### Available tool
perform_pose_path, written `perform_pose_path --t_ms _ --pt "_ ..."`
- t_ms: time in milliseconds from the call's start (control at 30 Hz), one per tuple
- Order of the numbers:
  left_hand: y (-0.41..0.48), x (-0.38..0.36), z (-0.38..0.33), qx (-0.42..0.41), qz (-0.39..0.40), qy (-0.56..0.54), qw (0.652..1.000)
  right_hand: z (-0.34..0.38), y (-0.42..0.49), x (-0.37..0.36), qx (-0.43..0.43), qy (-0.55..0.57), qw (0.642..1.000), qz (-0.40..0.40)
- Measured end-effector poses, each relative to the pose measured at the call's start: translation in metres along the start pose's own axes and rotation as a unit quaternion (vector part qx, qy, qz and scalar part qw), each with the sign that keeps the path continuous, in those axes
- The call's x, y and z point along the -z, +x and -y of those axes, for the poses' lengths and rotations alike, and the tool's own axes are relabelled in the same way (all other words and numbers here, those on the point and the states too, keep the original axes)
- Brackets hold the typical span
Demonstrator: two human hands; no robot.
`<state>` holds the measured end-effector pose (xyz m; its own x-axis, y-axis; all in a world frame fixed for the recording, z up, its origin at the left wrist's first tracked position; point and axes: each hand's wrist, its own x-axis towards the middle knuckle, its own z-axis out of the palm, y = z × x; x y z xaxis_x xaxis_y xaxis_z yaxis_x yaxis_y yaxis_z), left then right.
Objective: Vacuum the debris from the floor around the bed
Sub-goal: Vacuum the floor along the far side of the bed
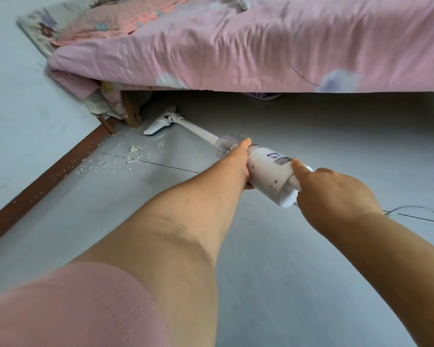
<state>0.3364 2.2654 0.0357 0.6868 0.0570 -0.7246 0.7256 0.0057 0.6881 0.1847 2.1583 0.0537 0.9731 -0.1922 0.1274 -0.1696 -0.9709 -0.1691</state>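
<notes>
left hand (237, 162) wrapped the vacuum (268, 169) body | right hand (336, 196) clutched its handle (293, 182) | debris (135, 154) lay at seven o'clock off the nozzle (158, 124)

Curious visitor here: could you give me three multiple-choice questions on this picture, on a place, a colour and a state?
1. Where does the white debris lie? A) on a chair B) on the floor by the baseboard C) in a bin
2. What colour is the bedsheet? A) pink B) green C) black
3. How is the vacuum held? A) by both bare hands B) by one hand C) by nobody

1 B: it lies along the brown baseboard, left of the vacuum head.
2 A: pink cloth drapes the edge.
3 A: the left grip clasps its body, the right grip its rear end.
</notes>
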Motion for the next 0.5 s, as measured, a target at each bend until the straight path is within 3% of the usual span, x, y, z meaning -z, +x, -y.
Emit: perform_pose_path --t_ms 267,500 --pt "-0.037 -0.040 0.017 -0.003 0.051 0.048 0.998 -0.032 -0.034 0.019 -0.059 -0.034 0.998 -0.008" --pt "-0.041 -0.036 0.012 -0.003 0.073 0.034 0.997 -0.027 -0.033 0.025 -0.045 -0.051 0.998 -0.013"
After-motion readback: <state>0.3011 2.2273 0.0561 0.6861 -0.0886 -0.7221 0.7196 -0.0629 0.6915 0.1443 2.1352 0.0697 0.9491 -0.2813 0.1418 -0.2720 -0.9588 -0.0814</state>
